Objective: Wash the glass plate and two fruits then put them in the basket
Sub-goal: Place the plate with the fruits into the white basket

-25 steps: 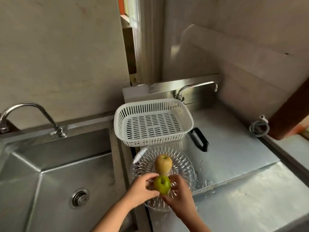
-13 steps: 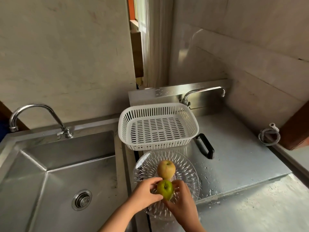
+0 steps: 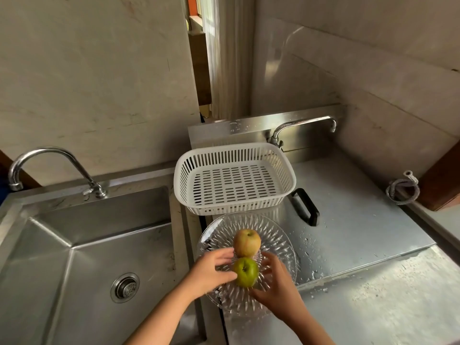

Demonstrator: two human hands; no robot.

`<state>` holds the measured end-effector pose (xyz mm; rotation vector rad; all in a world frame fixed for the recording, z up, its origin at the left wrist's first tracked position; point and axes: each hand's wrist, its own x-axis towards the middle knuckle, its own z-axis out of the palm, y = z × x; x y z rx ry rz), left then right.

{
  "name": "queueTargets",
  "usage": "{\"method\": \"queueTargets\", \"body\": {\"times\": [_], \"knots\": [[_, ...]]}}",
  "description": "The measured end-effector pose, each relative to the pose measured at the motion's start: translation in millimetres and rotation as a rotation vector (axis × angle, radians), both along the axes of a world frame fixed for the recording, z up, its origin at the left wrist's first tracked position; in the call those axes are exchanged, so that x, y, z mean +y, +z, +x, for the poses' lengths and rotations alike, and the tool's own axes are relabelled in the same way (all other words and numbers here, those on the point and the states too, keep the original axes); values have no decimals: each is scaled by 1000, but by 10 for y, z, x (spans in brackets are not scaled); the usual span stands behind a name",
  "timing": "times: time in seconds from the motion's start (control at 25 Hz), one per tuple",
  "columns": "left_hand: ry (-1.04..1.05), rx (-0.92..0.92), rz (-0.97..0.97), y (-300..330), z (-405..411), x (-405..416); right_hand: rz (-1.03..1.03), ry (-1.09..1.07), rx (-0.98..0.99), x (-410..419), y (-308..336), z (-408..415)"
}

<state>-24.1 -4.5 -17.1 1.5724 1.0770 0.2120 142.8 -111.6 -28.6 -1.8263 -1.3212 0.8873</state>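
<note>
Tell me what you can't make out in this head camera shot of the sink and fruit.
- Green fruit: its sides are covered by the left hand and right hand, both motion-blurred, so the grip is unclear.
- Glass plate: near rim hidden under the hands.
- Forearms: cut off by the bottom edge.

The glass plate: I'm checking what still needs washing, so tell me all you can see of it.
The glass plate is round, clear, cut with a radiating spiky pattern. It lies flat on the steel counter, just in front of the white basket. A yellowish fruit and a green fruit sit on it; both hands reach over it.
</note>
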Motion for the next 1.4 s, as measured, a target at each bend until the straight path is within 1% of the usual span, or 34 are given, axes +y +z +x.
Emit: {"method": "queueTargets", "body": {"times": [0.04, 0.08, 0.16, 0.2, 0.24, 0.28, 0.36, 0.4, 0.44, 0.64, 0.84, 1.16, 1.4], "knots": [[72, -28, 39, 38, -50, 46, 20, -10, -20, -18, 18, 55], [186, -45, 96, 61, -105, 99, 53, -64, -56, -22, 18, 137], [423, 1, 176, 62, -235, 216, 85, -270, -174, 19, -6, 368], [484, 62, 149, 53, -286, 254, 39, -363, -210, 58, -4, 488], [500, 124, 64, 39, -315, 269, -47, -411, -205, 104, 7, 591], [487, 156, -55, 16, -317, 264, -142, -411, -159, 152, 17, 656], [478, 107, -274, -16, -274, 209, -276, -348, -80, 227, 28, 680], [500, 63, -337, -19, -253, 180, -296, -327, -78, 241, 37, 662], [523, 34, -355, -20, -249, 165, -292, -320, -89, 250, 37, 654], [543, 1, -355, 45, -349, 99, -274, -330, -4, 203, 51, 667], [526, -54, -339, 261, -529, -53, -233, -289, 16, 81, 206, 680], [501, -164, -298, 765, -800, -314, -198, -170, 91, -84, 788, 679], [463, -232, -270, 1137, -754, -19, -168, -95, 64, 184, 1257, 846]]}}
